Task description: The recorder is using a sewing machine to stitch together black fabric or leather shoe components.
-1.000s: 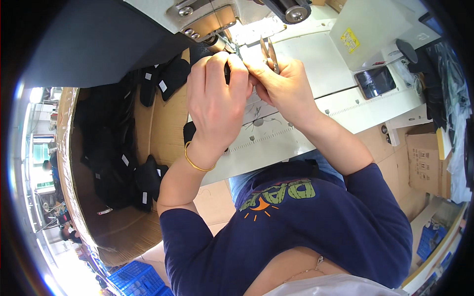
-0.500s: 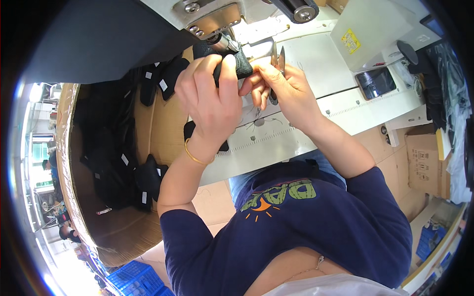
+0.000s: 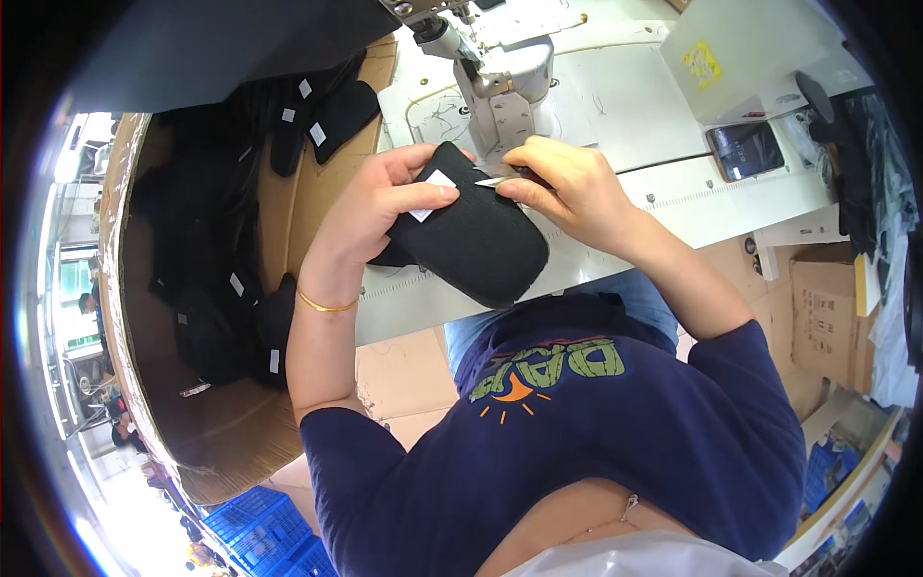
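My left hand (image 3: 365, 202) is closed on a black fabric piece (image 3: 490, 240) with a rounded lower end, the thumb lying over its white label (image 3: 433, 197). The piece is tilted above the front edge of the white sewing table (image 3: 663, 192). In my right hand (image 3: 582, 192) is a pair of small metal scissors (image 3: 493, 180), gripped with the fingers curled round the handles. Its pointed blades reach over the upper part of the fabric, close to the label. Whether they touch it I cannot tell.
The sewing machine's post (image 3: 505, 106) stands just beyond my hands. At the left a large cardboard box (image 3: 279, 231) holds several black fabric pieces (image 3: 341, 115) with white labels. A phone (image 3: 745, 152) lies on the table at right. Blue crates (image 3: 260, 529) sit low at left.
Both hands have come away from the machine's needle area toward me. The black fabric piece is now spread out with its label showing, and the scissors have swung to point left over it.
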The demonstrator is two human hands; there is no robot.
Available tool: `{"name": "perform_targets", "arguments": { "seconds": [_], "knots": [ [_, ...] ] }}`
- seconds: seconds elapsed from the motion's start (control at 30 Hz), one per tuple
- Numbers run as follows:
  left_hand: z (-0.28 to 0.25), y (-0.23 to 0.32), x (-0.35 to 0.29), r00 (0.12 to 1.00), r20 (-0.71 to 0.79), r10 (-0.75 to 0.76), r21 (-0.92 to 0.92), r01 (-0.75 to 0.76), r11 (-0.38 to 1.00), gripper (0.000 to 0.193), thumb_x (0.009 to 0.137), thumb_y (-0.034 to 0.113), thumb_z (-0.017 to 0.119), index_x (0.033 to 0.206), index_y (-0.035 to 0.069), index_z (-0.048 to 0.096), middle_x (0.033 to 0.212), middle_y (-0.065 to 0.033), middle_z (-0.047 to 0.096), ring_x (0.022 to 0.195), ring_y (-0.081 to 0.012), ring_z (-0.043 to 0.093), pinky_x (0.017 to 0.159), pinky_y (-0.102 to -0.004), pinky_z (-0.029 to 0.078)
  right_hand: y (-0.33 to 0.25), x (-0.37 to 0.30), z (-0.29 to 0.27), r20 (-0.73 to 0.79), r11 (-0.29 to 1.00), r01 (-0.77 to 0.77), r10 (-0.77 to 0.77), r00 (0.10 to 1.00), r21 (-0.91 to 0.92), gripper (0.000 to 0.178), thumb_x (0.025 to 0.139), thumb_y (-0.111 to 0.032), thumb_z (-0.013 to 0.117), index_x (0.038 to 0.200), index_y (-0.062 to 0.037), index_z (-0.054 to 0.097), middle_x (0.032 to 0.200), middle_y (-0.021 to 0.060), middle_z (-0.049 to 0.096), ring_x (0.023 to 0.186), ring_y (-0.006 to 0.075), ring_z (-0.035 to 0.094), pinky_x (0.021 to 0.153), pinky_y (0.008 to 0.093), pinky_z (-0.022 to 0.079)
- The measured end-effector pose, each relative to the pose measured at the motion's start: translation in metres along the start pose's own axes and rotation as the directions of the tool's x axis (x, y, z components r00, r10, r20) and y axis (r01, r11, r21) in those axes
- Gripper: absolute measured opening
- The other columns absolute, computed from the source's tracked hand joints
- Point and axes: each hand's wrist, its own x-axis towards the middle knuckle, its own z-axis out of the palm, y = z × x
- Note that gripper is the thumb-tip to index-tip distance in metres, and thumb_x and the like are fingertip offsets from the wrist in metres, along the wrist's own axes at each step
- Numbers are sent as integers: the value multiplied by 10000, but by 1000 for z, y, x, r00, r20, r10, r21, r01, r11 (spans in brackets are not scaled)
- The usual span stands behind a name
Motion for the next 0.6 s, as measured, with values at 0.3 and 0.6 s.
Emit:
{"name": "perform_targets", "arguments": {
  "seconds": [0.3, 0.6],
  "knots": [
    [3, -14, 9, 994, -59, 94, 27, -93, 995, 432, 875, 143, 592, 1259, -51, 563, 1161, -100, 640, 1017, -117, 608, 887, -242, 472, -10, -8, -29, 24, 950, 309, -310, 950, 45, 320, 792, -277, 766, 967, -34, 651, 682, 71, 570, 535, 219, 560, 478, 318, 419],
    [5, -20, 4, 990, -39, 138, -171, -142, 975, 297, 916, 171, 636, 1154, -7, 620, 1017, -65, 689, 904, -124, 642, 873, -268, 487, -15, -23, -15, 311, 472, -554, 497, 810, 686, 349, 992, -337, 564, 1003, 3, 643, 715, 0, 547, 606, 83, 443, 582, 242, 387]
  ]
}}
